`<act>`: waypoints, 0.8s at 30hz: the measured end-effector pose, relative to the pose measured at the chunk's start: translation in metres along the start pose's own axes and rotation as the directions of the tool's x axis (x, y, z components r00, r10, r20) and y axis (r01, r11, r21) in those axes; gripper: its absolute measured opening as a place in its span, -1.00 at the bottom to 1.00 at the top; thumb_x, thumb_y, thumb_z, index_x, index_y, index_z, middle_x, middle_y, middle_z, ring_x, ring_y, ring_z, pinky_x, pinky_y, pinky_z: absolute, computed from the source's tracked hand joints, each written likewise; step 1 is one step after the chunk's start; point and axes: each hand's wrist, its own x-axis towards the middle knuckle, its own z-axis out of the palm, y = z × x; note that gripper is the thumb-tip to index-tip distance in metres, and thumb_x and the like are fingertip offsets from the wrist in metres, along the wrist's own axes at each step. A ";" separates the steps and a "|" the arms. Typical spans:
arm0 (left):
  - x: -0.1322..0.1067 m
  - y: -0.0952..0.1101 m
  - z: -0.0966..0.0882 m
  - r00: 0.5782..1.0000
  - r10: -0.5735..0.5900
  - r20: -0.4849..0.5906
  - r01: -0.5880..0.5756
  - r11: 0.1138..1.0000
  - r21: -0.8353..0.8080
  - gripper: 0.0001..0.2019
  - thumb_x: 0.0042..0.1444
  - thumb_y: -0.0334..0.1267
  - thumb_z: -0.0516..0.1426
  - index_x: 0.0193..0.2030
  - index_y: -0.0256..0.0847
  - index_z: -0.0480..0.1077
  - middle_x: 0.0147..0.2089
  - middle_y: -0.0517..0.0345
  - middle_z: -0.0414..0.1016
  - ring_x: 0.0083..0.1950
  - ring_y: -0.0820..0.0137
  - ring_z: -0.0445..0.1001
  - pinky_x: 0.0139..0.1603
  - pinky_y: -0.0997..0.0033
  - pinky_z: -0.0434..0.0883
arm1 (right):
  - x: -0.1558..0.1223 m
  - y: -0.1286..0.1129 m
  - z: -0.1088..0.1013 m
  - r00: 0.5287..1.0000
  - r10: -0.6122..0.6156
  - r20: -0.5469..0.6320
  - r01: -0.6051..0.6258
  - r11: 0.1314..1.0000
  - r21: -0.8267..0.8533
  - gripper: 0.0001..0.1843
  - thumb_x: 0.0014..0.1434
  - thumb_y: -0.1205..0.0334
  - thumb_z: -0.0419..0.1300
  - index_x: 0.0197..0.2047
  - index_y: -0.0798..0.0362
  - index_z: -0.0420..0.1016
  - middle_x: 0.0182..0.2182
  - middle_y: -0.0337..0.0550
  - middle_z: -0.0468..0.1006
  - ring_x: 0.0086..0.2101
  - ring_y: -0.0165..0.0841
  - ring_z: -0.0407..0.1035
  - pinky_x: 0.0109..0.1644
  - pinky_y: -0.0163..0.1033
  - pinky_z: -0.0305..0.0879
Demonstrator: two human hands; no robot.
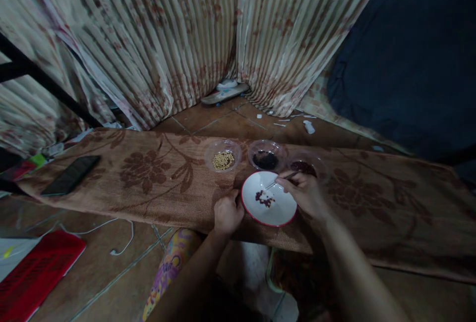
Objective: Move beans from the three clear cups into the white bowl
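Observation:
A white bowl with a red rim stands at the bench's front edge, a small heap of dark red beans and some white bits inside it. At its left rim my left hand is closed, thumb and fingers on the edge. My right hand pinches a slim utensil whose tip reaches down into the bowl; its exact kind is unclear. Behind are three clear plastic bowls: one with pale yellow beans, one with black beans, one with dark red beans, partly covered by my right hand.
A brown floral cloth covers the narrow bench. A dark phone lies at its left end. Beyond are striped curtains, a skateboard and white scraps on the tiles. A white cable lies on the floor.

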 end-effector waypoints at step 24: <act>0.001 0.000 0.000 1.000 0.021 0.004 -0.021 1.000 0.014 -0.78 0.14 -0.20 -0.02 -0.17 -0.09 0.41 -0.31 0.17 0.54 -0.30 0.43 0.47 -0.31 0.51 0.21 | 0.000 -0.003 0.013 0.999 0.025 0.027 -0.022 0.993 -0.117 -0.67 0.08 -0.02 0.15 -0.32 0.09 0.52 -0.53 -0.20 0.52 -0.60 -0.41 0.27 -0.51 -0.32 0.15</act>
